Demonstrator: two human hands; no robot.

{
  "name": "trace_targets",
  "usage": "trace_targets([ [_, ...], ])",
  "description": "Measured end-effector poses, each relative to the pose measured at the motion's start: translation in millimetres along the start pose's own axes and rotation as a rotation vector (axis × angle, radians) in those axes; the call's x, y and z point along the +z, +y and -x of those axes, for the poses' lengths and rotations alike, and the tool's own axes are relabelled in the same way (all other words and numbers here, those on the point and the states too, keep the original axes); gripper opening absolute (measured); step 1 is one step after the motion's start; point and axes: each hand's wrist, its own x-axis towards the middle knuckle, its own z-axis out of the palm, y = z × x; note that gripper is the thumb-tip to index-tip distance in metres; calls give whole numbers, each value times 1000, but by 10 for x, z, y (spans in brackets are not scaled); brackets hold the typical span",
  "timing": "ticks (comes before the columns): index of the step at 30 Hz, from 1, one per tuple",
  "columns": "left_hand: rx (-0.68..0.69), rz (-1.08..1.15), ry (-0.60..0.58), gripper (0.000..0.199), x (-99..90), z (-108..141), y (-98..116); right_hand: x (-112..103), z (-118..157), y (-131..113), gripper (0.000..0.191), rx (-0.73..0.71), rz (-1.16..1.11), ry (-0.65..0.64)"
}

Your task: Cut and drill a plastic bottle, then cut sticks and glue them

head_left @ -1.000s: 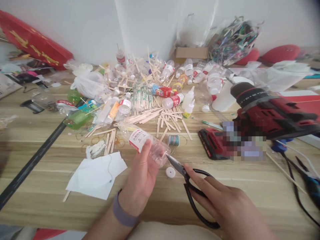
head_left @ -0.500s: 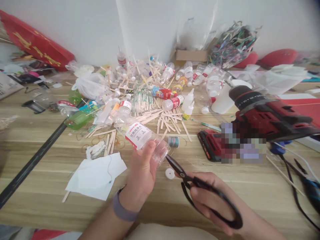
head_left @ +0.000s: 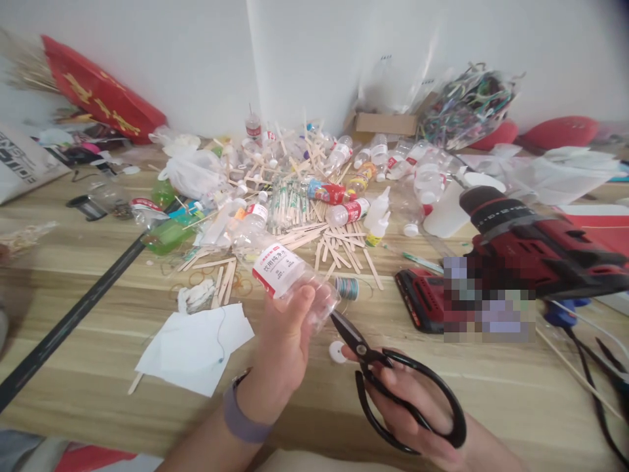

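Observation:
My left hand point(head_left: 287, 334) is wrapped round the lower part of a clear plastic bottle point(head_left: 278, 269) with a white and red label, tilted with its base toward the right. Black-handled scissors point(head_left: 361, 351) are in my right hand point(head_left: 407, 400), fingers through and around the loops. The blade tips touch or nearly touch the bottle's base; the blades look nearly closed. A white disc point(head_left: 337, 352) lies on the table just beside the blades. Behind the bottle's base stands a spool of coloured thread point(head_left: 346, 288).
A red and black power drill point(head_left: 531, 242) lies at the right. Wooden sticks point(head_left: 339, 246) and plastic bottles point(head_left: 378, 154) crowd the back. White paper point(head_left: 194, 347) lies left, near a long black strip point(head_left: 73, 318). A cardboard box point(head_left: 386, 123) stands by the wall.
The view has shifted, so the table items appear a little lower and farther right. The scissor handles look spread slightly wider in my right hand, and the blade tips remain by the bottle's base.

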Motion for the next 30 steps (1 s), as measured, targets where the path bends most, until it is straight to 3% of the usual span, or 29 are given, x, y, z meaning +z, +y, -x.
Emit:
trace_targets([
  [4,56,-78,78,41,9,10,-29,-92,48,25,44,-408,873,408],
  [6,79,-102,99,40,-1,12,-51,-117,67,18,42,-521,1081,480],
  [8,83,-94,65,39,-13,6,-57,-108,68,27,44,-414,914,422],
  [11,20,-57,-54,39,-15,-12,-28,-50,38,95,55,-65,208,100],
  [13,-6,-24,-133,38,-5,-23,-3,-11,8,153,60,-9,-185,-111],
  [15,-4,-3,-162,37,1,-29,5,3,-12,183,62,-35,-266,-171],
  [17,19,-33,-108,37,-5,-29,-15,-26,-11,169,56,-117,45,-12],
  [19,54,-91,-28,37,-21,-22,-54,-95,8,129,45,-327,633,257],
  [21,83,-137,25,37,-38,-15,-94,-174,28,97,41,-535,1151,437],
  [23,87,-139,36,37,-50,-13,-113,-220,33,93,42,-628,1361,508],
  [24,77,-125,30,37,-53,-15,-112,-222,27,102,40,-624,1322,507],
  [26,38,-92,-3,38,-53,-25,-92,-188,6,141,39,-471,990,400],
  [29,-44,-47,-105,40,-49,-46,-52,-96,-39,234,49,-121,147,57],
  [30,-56,-39,-137,41,-50,-54,-46,-71,-57,266,52,-62,-96,-70],
])
